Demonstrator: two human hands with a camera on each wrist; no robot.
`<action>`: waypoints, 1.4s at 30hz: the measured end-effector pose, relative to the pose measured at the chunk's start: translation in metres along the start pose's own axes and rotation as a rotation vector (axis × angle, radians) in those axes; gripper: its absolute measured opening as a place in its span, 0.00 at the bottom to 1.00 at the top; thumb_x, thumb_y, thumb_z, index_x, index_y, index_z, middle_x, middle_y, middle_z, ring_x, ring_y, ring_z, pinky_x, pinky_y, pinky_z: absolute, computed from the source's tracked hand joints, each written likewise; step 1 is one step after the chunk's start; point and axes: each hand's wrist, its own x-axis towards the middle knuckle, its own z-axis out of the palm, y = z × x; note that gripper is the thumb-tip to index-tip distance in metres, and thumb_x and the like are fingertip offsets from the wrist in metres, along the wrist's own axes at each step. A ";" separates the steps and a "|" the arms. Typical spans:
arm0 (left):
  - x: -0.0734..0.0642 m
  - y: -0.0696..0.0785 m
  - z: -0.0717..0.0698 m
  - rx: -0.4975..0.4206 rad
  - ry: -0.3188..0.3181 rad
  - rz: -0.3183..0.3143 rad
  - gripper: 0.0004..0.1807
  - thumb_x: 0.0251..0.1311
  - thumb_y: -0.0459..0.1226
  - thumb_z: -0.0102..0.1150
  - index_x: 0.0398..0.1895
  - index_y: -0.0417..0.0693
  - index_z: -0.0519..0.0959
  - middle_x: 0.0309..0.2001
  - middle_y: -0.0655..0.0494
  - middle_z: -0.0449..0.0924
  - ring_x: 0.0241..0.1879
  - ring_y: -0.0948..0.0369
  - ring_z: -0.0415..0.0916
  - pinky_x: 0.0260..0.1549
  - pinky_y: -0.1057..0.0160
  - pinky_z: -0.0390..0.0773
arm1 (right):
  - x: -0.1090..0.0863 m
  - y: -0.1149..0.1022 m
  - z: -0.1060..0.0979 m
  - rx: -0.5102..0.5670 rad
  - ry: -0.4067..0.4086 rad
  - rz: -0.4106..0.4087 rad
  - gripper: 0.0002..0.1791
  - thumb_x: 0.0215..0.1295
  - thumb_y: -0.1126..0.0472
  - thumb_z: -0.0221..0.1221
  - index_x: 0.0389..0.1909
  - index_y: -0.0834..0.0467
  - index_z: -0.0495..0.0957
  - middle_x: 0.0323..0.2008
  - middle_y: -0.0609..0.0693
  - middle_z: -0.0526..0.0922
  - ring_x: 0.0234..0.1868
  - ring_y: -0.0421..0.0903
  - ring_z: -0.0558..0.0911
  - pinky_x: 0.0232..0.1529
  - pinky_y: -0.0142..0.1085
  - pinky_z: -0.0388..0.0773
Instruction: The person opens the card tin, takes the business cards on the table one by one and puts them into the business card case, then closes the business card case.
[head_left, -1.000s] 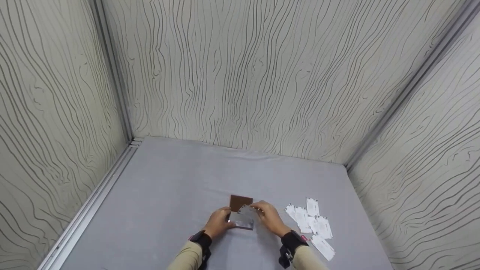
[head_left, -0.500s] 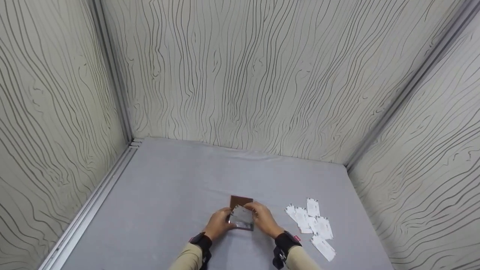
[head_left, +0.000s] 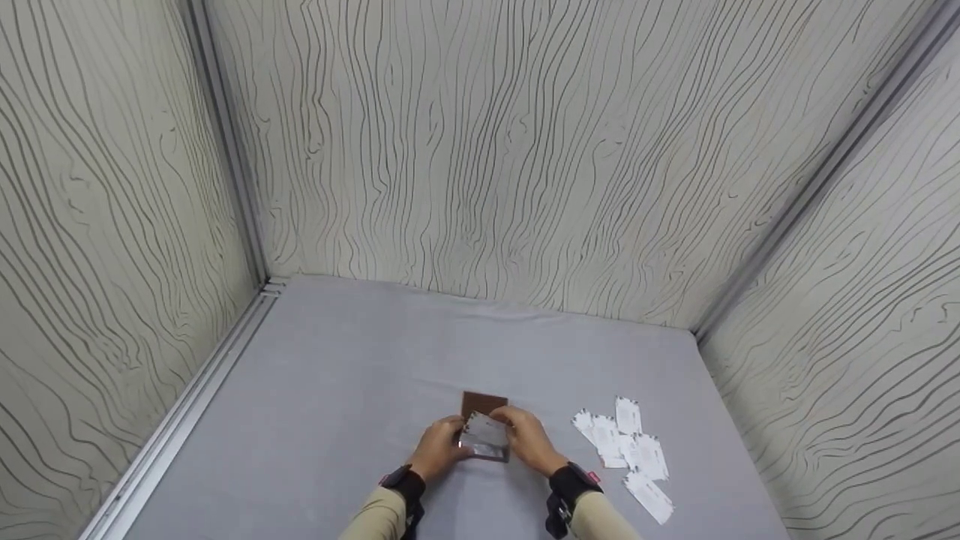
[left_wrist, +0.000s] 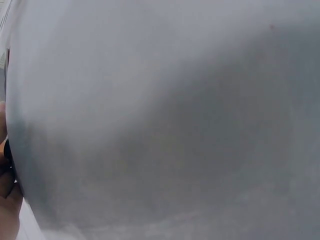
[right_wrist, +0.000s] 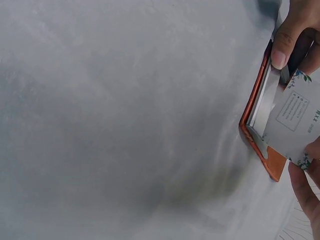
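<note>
A brown business card holder [head_left: 482,403] lies unfolded in front of me, its silver metal tray [right_wrist: 262,102] visible in the right wrist view. My left hand [head_left: 436,451] grips the holder's left side, the thumb [right_wrist: 280,52] on the metal edge. Between the fingers of my right hand [head_left: 534,442] is a white business card [right_wrist: 294,120] with printed text and leafy corners. The card sits tilted over the tray; whether its lower edge is inside cannot be told. In the left wrist view only a sliver of the left hand's fingers [left_wrist: 9,210] shows.
Several white business cards [head_left: 622,442] lie in a loose, overlapping spread right of my right hand. Grey cloth [head_left: 360,360] covers the table. Wood-grain patterned panels [head_left: 480,150] rise behind and at both sides, with a metal rail [head_left: 187,405] along the left edge.
My right hand has moved left and brought the card down over the holder's tray. During the last half second both hands have hardly moved. The left hand has kept its grip.
</note>
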 end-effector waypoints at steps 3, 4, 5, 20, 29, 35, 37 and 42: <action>0.000 0.000 -0.001 -0.003 -0.016 -0.021 0.24 0.47 0.35 0.76 0.46 0.29 0.82 0.49 0.38 0.82 0.50 0.44 0.79 0.51 0.50 0.79 | 0.000 0.000 0.001 -0.001 -0.005 0.005 0.22 0.52 0.84 0.53 0.45 0.63 0.82 0.42 0.54 0.85 0.45 0.52 0.83 0.48 0.46 0.81; 0.000 0.000 -0.001 -0.007 -0.019 -0.027 0.24 0.47 0.35 0.76 0.46 0.29 0.81 0.49 0.38 0.82 0.51 0.44 0.79 0.52 0.49 0.79 | 0.000 0.000 0.001 -0.003 -0.006 0.004 0.22 0.52 0.84 0.53 0.45 0.63 0.82 0.42 0.54 0.85 0.45 0.52 0.83 0.48 0.46 0.81; 0.000 0.000 -0.001 -0.008 -0.021 -0.029 0.24 0.47 0.34 0.75 0.46 0.29 0.81 0.49 0.38 0.81 0.51 0.44 0.79 0.52 0.49 0.79 | 0.000 0.000 0.001 -0.007 -0.007 0.000 0.22 0.53 0.84 0.53 0.45 0.63 0.82 0.42 0.54 0.85 0.45 0.52 0.83 0.48 0.46 0.81; 0.000 0.000 0.001 0.025 0.012 0.016 0.21 0.46 0.34 0.75 0.43 0.30 0.82 0.46 0.41 0.83 0.47 0.47 0.81 0.48 0.52 0.81 | -0.005 -0.004 0.009 -0.034 -0.070 0.020 0.23 0.53 0.81 0.59 0.48 0.59 0.83 0.43 0.51 0.81 0.46 0.52 0.80 0.49 0.47 0.79; 0.000 0.000 0.001 -0.002 0.011 0.014 0.23 0.45 0.32 0.76 0.44 0.29 0.82 0.46 0.40 0.82 0.49 0.46 0.81 0.49 0.52 0.81 | -0.009 -0.004 0.012 -0.065 -0.128 0.061 0.24 0.54 0.70 0.67 0.55 0.59 0.79 0.45 0.53 0.78 0.46 0.52 0.76 0.47 0.44 0.77; -0.001 -0.001 0.002 0.000 0.011 0.015 0.22 0.45 0.34 0.76 0.44 0.30 0.82 0.46 0.40 0.82 0.48 0.47 0.81 0.48 0.52 0.81 | -0.012 -0.004 0.013 -0.092 -0.172 0.087 0.26 0.54 0.64 0.70 0.56 0.57 0.78 0.46 0.51 0.78 0.45 0.50 0.74 0.45 0.42 0.77; -0.001 -0.001 0.001 -0.003 0.011 0.013 0.23 0.46 0.34 0.76 0.44 0.30 0.82 0.46 0.40 0.82 0.48 0.47 0.81 0.49 0.52 0.81 | -0.013 -0.003 0.014 -0.102 -0.171 0.085 0.27 0.54 0.64 0.71 0.57 0.58 0.77 0.48 0.52 0.78 0.46 0.50 0.74 0.46 0.43 0.77; -0.001 0.000 0.000 -0.004 0.004 0.004 0.25 0.46 0.33 0.76 0.46 0.29 0.80 0.46 0.40 0.81 0.47 0.47 0.80 0.48 0.52 0.81 | -0.014 0.000 0.018 -0.143 -0.166 0.085 0.26 0.55 0.62 0.70 0.56 0.60 0.76 0.49 0.54 0.79 0.47 0.52 0.74 0.48 0.44 0.77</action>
